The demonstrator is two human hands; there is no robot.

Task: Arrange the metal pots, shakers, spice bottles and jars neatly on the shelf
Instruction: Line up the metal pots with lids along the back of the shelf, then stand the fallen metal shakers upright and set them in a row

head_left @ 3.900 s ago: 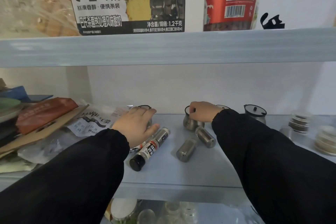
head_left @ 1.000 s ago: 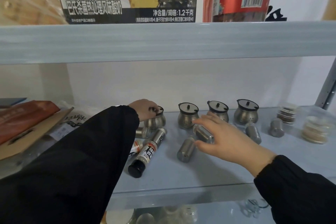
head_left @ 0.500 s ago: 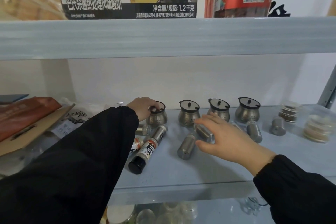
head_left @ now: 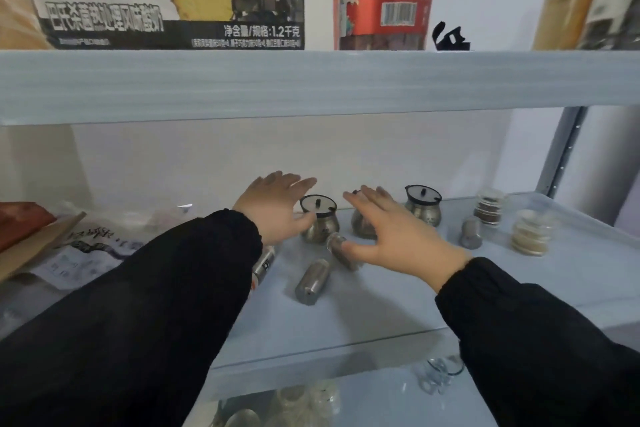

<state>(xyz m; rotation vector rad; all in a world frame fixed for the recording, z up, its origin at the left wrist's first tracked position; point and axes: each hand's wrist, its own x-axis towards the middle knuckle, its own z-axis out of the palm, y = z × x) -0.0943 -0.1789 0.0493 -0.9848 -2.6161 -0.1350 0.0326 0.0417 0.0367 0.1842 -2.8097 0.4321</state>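
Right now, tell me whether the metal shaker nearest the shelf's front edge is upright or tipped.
Tipped: the shaker lies on its side on the shelf.

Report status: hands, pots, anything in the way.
Left hand and right hand open, empty. Pots upright at back. Two shakers lying in front.

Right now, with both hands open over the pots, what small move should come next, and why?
Probably the right hand should stand up the shaker lying by its thumb: the pots already stand along the back, while that shaker and another lie tipped over.
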